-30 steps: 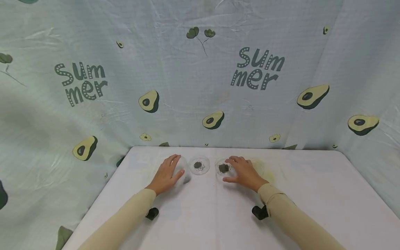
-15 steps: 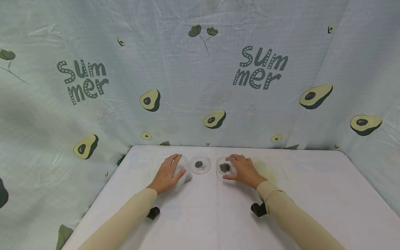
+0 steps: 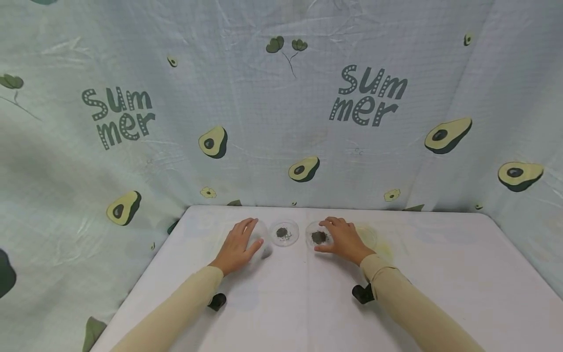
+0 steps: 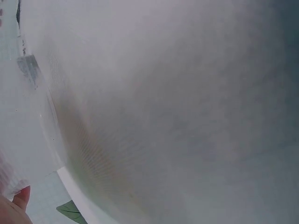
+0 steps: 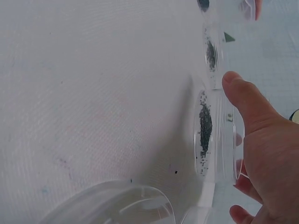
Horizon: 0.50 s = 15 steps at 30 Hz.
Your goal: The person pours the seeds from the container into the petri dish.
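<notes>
My right hand (image 3: 347, 242) grips a clear lid (image 5: 229, 140) by its rim, thumb on one side and fingers on the other. It sits over or just above a petri dish holding dark grains (image 5: 204, 133). On the left, my left hand (image 3: 237, 248) curls around a clear round lid (image 5: 246, 8); its outline is faint in the head view. Dark material (image 3: 266, 252) shows below that lid. Between the hands lies a petri dish (image 3: 291, 242) with a small dark heap. The left wrist view shows mostly blurred tabletop, with part of the hand (image 4: 13, 212) at the lower left.
Another clear round dish (image 5: 140, 205) lies beside my right hand, next to a yellowish patch on the white table (image 3: 281, 303). A printed cloth (image 3: 246, 98) hangs behind the table's far edge. Black wrist cameras (image 3: 363, 294) sit under the sleeves.
Both hands stay nearly still around the lids. In the head view the whole scene shifts slightly to the right.
</notes>
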Available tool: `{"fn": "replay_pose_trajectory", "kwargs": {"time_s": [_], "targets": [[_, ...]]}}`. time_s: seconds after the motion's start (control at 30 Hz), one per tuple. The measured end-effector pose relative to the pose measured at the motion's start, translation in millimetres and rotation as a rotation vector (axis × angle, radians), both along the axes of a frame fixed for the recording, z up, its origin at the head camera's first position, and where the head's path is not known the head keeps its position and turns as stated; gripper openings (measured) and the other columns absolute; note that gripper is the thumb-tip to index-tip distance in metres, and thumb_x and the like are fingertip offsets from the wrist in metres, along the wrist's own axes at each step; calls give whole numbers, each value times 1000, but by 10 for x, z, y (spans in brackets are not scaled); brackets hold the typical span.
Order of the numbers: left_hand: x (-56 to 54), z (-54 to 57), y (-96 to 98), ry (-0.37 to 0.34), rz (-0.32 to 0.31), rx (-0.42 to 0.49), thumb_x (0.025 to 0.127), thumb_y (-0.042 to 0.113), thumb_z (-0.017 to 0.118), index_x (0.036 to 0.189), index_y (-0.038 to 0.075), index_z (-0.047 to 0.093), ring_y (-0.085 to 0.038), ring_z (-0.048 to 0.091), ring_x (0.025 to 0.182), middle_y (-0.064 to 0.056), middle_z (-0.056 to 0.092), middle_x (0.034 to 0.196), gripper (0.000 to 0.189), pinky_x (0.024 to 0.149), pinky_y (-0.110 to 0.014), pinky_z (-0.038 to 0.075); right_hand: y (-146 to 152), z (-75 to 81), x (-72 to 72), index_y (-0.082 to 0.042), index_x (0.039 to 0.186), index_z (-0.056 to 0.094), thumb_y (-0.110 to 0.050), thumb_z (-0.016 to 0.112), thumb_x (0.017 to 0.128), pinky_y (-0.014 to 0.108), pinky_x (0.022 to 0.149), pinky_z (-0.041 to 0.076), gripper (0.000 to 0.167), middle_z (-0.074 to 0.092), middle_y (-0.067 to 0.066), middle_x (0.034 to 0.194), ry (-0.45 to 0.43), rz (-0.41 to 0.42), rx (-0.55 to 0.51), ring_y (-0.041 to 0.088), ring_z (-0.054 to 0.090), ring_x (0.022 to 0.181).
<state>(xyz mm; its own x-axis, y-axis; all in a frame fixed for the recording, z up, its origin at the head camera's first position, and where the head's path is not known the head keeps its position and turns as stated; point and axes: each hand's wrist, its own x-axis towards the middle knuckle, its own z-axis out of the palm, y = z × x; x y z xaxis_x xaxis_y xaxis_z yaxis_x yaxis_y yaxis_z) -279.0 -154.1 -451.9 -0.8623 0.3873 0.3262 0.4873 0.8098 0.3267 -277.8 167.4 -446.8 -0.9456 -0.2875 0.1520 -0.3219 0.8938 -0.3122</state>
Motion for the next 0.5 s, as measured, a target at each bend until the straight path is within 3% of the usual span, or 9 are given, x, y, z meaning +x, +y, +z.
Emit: {"fn": "replay_pose_trajectory", "kwargs": {"time_s": [0.5], "targets": [[22, -1, 13, -23, 21, 1, 96, 42, 53, 147, 10, 38, -33, 39, 136, -15, 42, 145, 63, 109, -54, 35, -46, -22, -44, -11, 134, 55, -51, 78, 74, 57, 105, 36, 75, 49, 16, 142, -33, -40, 25, 36, 43, 133]]}}
